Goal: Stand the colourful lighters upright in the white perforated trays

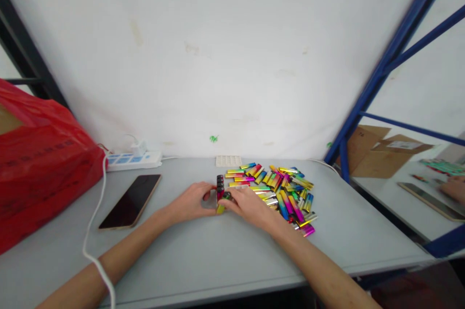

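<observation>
Several lighters with dark tops (220,182) stand upright in a short row on the grey table. The fingers of my left hand (196,201) curve around the row's left side and near end. A yellow lighter with a dark top (221,208) is pinched in my right hand (244,203) at the near end of the row. Right beside that hand, a loose pile of shiny multicoloured lighters (284,188) spreads over the table. Part of the row is hidden behind my fingers.
A phone (131,201) lies at left, near a white power strip (133,159), its cable and a red bag (43,163). A pale grid tray (228,161) rests by the wall. Beyond the blue frame (381,64) are a cardboard box (385,156) and another person's hand (454,189).
</observation>
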### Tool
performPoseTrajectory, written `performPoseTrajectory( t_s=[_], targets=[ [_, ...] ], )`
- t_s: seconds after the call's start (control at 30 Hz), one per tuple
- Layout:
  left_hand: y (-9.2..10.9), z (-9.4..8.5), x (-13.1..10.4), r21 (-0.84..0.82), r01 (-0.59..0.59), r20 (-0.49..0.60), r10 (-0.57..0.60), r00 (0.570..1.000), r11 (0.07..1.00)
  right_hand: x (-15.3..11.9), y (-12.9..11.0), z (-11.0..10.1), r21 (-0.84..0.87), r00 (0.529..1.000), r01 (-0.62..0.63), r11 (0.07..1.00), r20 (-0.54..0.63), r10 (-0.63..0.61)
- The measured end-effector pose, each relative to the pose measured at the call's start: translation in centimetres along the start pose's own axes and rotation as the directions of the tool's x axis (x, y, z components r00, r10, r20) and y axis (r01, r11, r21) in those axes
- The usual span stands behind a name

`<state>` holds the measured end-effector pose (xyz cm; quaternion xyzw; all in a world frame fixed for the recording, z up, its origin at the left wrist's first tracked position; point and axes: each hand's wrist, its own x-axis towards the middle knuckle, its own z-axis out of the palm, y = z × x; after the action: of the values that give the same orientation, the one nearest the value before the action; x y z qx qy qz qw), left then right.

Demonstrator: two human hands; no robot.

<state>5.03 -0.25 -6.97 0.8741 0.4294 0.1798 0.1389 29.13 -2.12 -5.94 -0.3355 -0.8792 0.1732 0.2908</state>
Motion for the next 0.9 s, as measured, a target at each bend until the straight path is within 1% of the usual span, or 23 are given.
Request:
performPoseTrajectory(
  t_s=[0.07,0.13,0.3,0.37,0.43,0.5,0.57,0.63,0.7,0.8,0.9],
  targets=[
    [-0.1,0.0,0.0,0.0,0.003,0.004,-0.003,1.0,1.0,0.1,-0.4,-0.1,-0.043,1.0,-0.011,0.999,-0.027,0.01],
    [-0.2,0.0,0.1,0.004,0.01,0.007,-0.01,1.0,1.0,0.2,-0.4,-0.2,-0.07,1.0,-0.011,0.997,-0.028,0.009],
    [-0.3,0.1,0.1,0.007,0.019,-0.002,-0.019,1.0,1.0,0.2,-0.1,-0.3,-0.152,0.998,0.035,0.988,0.049,-0.028],
    [-0.4,0.1,0.2,0.003,0.012,-0.01,-0.012,1.0,1.0,0.2,-0.1,0.0,-0.231,0.998,0.027,0.973,0.061,-0.013],
    [-0.5,0.2,0.2,0.004,0.006,-0.008,-0.006,1.0,1.0,0.4,-0.2,0.4,-0.325,0.999,-0.003,0.946,0.043,0.018],
    [-0.5,0.2,0.3,0.007,0.008,-0.001,-0.008,1.0,1.0,0.5,-0.3,0.8,-0.378,0.999,-0.021,0.926,0.031,0.035],
    [-0.5,0.2,0.3,0.01,0.019,0.009,-0.019,1.0,1.0,0.6,-0.3,0.7,-0.362,0.999,-0.008,0.932,0.044,0.026],
    [-0.4,0.1,0.3,0.01,0.031,0.008,-0.031,0.999,0.999,0.6,0.1,0.1,-0.308,0.999,-0.001,0.952,0.038,0.014],
    [-0.2,0.0,0.2,0.004,0.035,0.008,-0.035,0.999,0.999,0.4,1.2,-1.1,-0.267,0.999,-0.036,0.963,-0.036,0.028],
    [-0.1,-0.1,0.2,-0.002,0.041,0.004,-0.041,0.999,0.999,-0.1,4.2,-3.2,-0.293,0.981,-0.131,0.947,-0.173,0.083],
    [0.0,-0.2,0.2,0.0,0.052,0.003,-0.052,0.999,0.999,-0.8,7.9,-4.8,-0.334,0.969,-0.181,0.925,-0.221,0.109]
  ],
)
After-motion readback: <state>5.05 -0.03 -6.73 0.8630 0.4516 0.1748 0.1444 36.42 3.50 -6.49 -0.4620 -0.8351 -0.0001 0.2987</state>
